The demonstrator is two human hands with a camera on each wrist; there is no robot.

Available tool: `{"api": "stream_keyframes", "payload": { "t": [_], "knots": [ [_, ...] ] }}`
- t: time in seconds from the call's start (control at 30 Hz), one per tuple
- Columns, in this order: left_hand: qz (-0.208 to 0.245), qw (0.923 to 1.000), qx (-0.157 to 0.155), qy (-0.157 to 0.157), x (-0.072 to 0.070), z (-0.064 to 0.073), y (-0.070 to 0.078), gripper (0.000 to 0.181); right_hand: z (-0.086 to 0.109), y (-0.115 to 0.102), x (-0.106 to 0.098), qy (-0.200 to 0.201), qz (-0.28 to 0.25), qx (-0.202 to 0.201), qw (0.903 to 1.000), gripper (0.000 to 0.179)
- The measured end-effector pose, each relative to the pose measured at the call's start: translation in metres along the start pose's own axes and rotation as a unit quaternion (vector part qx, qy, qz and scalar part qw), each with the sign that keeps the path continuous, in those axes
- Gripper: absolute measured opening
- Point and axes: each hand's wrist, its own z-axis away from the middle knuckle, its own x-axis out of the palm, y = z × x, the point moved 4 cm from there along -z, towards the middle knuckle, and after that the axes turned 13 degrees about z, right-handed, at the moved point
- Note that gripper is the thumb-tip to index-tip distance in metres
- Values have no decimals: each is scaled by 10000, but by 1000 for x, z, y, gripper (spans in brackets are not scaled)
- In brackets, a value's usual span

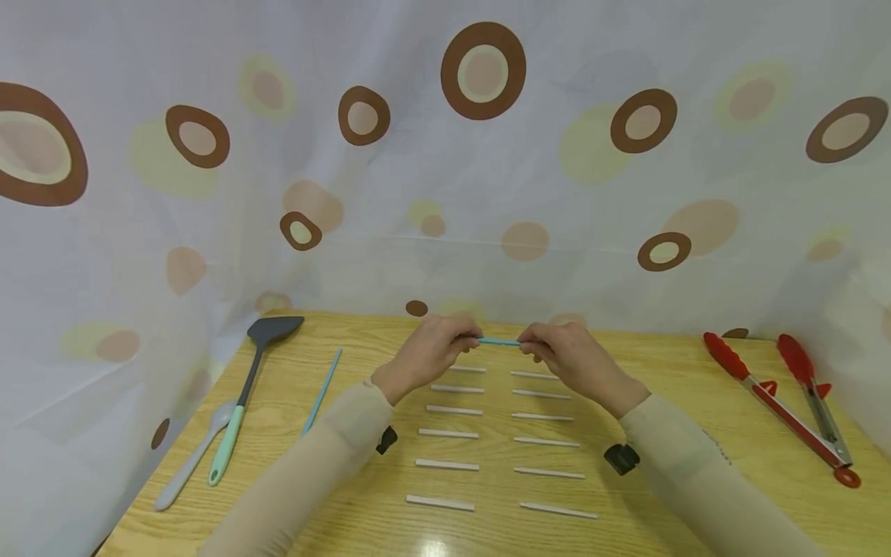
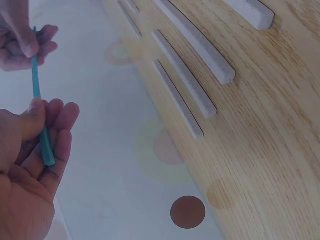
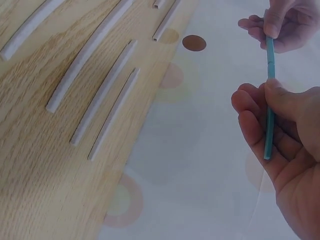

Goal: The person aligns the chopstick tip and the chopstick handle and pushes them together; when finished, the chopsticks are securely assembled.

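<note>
My left hand [image 1: 435, 348] and right hand [image 1: 578, 360] pinch a thin blue stick [image 1: 500, 341] near its two ends, above the far part of the table. In the left wrist view the left thumb presses the stick [image 2: 36, 82] against the curled fingers, and its end lies over the palm. The right hand [image 3: 292, 135] pinches the other end likewise. A thin dark line crosses the stick [image 3: 271, 62] between the hands. Beneath them, short white sticks lie in two columns, a left one [image 1: 448, 434] and a right one [image 1: 546, 442].
Another blue stick [image 1: 322, 391] lies left of the left forearm. Farther left are a dark spatula with a mint handle [image 1: 237, 410] and a grey spoon [image 1: 191, 463]. Red-tipped tongs [image 1: 793, 422] rest at the right. A patterned cloth [image 1: 445, 178] hangs behind the wooden table [image 1: 661, 495].
</note>
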Motion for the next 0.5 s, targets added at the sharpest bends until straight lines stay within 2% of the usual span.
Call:
{"api": "stream_keyframes", "payload": {
  "t": [0.5],
  "knots": [
    [-111,9999,-107,13,2,-1,0,11,-1,-3,1,65,-31,54,10000,5]
  ]
}}
